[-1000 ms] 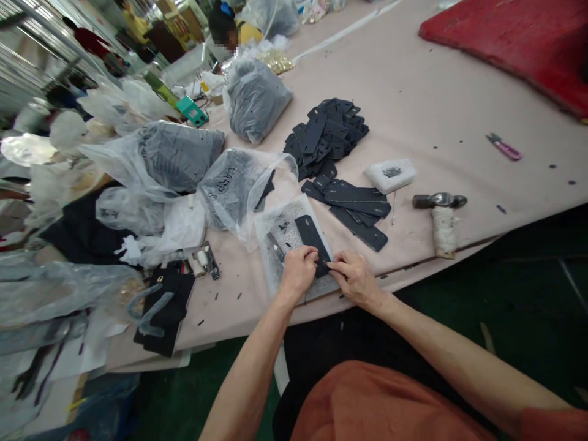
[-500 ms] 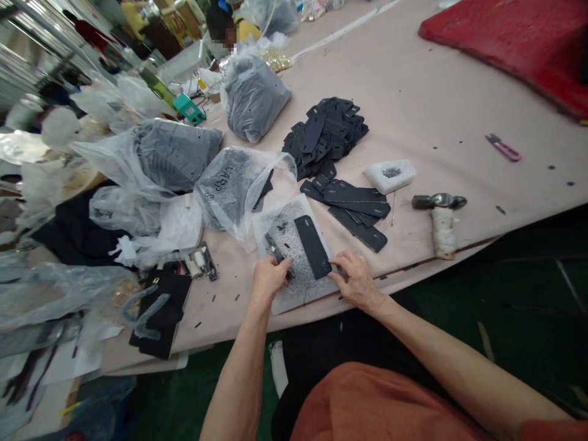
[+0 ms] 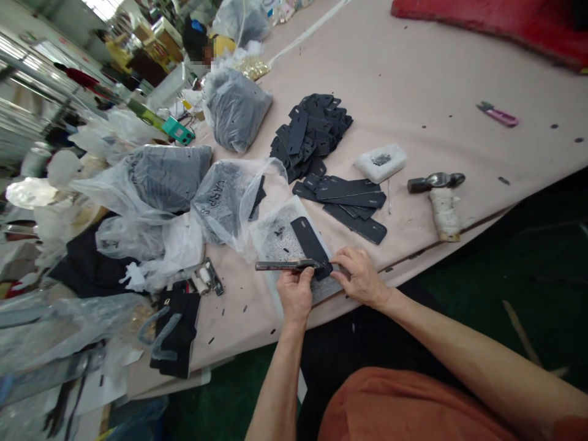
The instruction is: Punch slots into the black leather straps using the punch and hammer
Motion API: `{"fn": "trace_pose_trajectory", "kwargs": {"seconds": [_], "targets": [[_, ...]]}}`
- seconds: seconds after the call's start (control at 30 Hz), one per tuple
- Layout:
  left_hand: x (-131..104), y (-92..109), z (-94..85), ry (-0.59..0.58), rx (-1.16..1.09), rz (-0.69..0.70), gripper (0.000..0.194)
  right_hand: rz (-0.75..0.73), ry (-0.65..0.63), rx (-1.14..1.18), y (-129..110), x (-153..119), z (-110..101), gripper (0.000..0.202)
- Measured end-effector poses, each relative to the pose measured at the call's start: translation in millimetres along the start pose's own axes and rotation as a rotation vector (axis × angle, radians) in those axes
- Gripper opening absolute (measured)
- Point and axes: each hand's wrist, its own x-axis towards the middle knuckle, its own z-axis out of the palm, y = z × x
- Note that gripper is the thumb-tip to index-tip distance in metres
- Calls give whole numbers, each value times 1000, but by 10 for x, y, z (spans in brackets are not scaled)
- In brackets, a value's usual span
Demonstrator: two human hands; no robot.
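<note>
A dark strip [image 3: 309, 240] with small slots lies on a speckled white board [image 3: 275, 222] at the table's front edge. My left hand [image 3: 296, 291] pinches a slim metal tool [image 3: 281, 266], which lies sideways with its tip over the strip's near end. At the strip's near right corner, my right hand [image 3: 361, 277] has thumb and fingertips pinched on its edge. More dark strips [image 3: 351, 199] are fanned out behind the board, and a larger heap [image 3: 315, 131] sits farther back.
A hammer [image 3: 443, 202] with a wrapped handle, a white block [image 3: 380, 162] and pink snips [image 3: 498, 114] lie to the right. Plastic bags [image 3: 225, 196] crowd the left. A person [image 3: 195, 40] is at the far side. A red sheet [image 3: 496, 27] covers the back right.
My left hand has moved right, bringing the metal tool from the board's left part to over the strip's near end. My right hand stays at the strip's corner. The view has shifted slightly.
</note>
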Motion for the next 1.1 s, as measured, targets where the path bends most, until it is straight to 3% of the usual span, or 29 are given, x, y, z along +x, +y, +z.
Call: {"fn": "trace_pose_trajectory", "kwargs": {"seconds": [0.1, 0.23, 0.43, 1.1], "targets": [[-28, -49, 2, -22, -8, 80, 20, -8, 12, -5, 9, -2, 9, 24], [-60, -139, -22, -68, 176, 221, 17, -7, 23, -6, 7, 0, 9, 23], [-140, -265, -3, -31, 280, 450, 11, -13, 22, -13, -2, 0, 12, 22], [-93, -287, 95, -8, 329, 529, 10, -8, 12, -13, -13, 1, 1, 20]]}}
